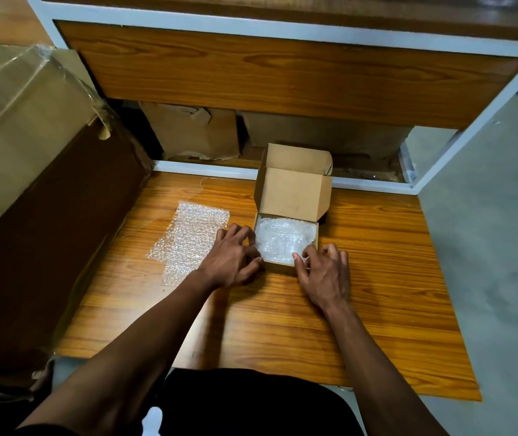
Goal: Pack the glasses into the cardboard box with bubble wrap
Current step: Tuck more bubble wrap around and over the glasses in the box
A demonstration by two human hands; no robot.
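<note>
Left hand [234,254] and right hand [325,272], fingers spread and gripping nothing, rest against the cardboard box [292,190] holding bubble wrap [284,237] on the bench [377,247].

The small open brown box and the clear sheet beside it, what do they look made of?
The small open brown box looks like plain matte cardboard: dull tan faces, folded flaps. The clear sheet looks like glossy plastic bubble wrap: rows of shiny raised bubbles, wood grain showing through.
</note>
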